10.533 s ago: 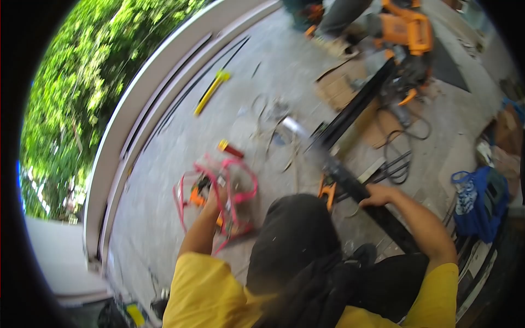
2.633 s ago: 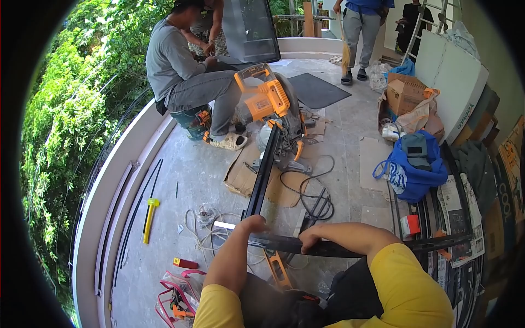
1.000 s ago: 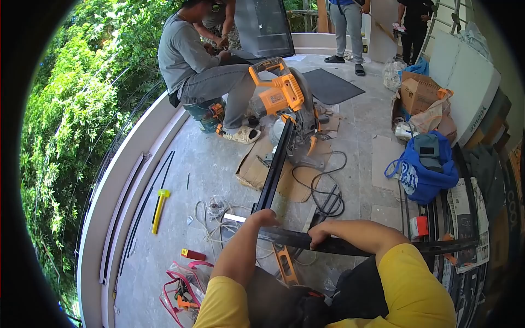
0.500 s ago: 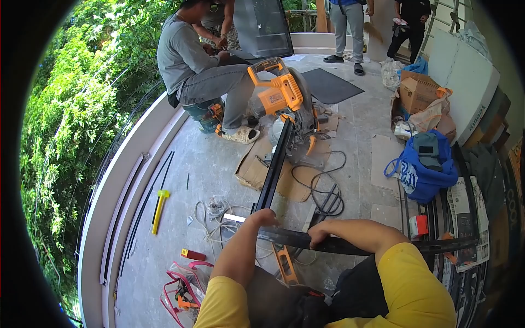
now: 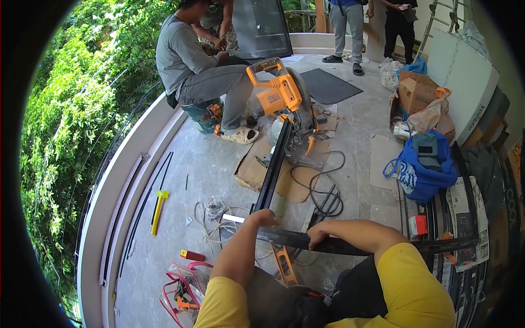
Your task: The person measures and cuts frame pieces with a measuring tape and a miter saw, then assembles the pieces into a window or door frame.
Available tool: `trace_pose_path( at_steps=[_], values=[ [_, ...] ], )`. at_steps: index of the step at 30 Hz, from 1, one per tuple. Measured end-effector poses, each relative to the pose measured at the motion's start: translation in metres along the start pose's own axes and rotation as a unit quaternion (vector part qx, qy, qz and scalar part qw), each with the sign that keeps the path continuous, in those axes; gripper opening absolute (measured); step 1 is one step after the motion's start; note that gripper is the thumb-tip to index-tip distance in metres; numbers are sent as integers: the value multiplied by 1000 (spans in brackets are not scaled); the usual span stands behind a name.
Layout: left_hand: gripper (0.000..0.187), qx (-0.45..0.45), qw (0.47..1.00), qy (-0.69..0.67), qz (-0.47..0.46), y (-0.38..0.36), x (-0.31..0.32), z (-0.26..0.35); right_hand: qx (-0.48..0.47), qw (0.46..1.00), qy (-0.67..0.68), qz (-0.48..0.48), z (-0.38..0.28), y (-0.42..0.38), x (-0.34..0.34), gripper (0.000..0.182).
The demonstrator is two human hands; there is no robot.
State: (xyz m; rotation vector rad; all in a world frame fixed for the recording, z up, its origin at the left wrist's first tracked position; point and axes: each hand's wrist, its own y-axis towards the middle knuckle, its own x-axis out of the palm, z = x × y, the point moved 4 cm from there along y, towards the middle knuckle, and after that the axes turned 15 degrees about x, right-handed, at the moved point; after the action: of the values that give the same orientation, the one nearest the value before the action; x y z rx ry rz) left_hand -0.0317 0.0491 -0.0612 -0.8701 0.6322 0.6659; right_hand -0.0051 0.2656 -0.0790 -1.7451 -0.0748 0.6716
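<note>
black metal, long and narrow: a dark profile bar (image 5: pixel 339 246) lies crosswise in front of the person, and both hands are on it. the left hand (image 5: pixel 261 218) is closed over the bar's near-left end, knuckles up, fingers wrapped down around the edge. the right hand (image 5: pixel 320 236) grips the same bar a little further along to the right, fingers curled over its top; from that hand the bar runs on rightward, past the yellow sleeve (image 5: pixel 410 284), to the stacked dark frames (image 5: pixel 465 240) at the far right.

just ahead of the left hand a second black rail (image 5: pixel 272 175) stretches away over the concrete floor (image 5: pixel 208 164), its far end sitting in an orange mitre saw (image 5: pixel 276 95). between the two hands and slightly below them an orange level (image 5: pixel 283 265) lies on the floor. ahead of the right hand a black cable (image 5: pixel 320 191) loops over cardboard (image 5: pixel 257 172). left of the left hand lie a tangle of pale cord (image 5: pixel 210 216), a yellow mallet (image 5: pixel 158 210) further out, a small red box (image 5: pixel 192 255), and a pink-handled clear bag (image 5: pixel 183 287) of tools nearer the elbow.

well beyond the right hand a blue bag (image 5: pixel 421 169) sits on the floor. past the saw a seated person in grey (image 5: pixel 191 60) bends over a dark panel (image 5: pixel 260 27), and two other people (image 5: pixel 350 27) stand further back.
</note>
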Motion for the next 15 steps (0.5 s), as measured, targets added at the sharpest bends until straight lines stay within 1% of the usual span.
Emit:
trace_pose_path(
  at_steps=[2, 6, 8, 11, 15],
  values=[
    [57, 7, 1000, 18, -21, 3, 2, -2, 16, 999, 11, -46, 1, 3, 3, 61],
    [58, 14, 999, 32, -12, 3, 2, -2, 16, 999, 19, -47, 1, 3, 3, 62],
    [58, -8, 1000, -7, -13, 0, 1, 0, 16, 998, 22, -55, 1, 0, 2, 62],
    [58, -7, 1000, -13, -10, 0, 1, -1, 13, 999, 19, -47, 1, 5, 3, 62],
    [59, 1, 1000, 12, -10, 2, 3, -3, 12, 999, 6, -32, 2, 3, 2, 61]
  ],
)
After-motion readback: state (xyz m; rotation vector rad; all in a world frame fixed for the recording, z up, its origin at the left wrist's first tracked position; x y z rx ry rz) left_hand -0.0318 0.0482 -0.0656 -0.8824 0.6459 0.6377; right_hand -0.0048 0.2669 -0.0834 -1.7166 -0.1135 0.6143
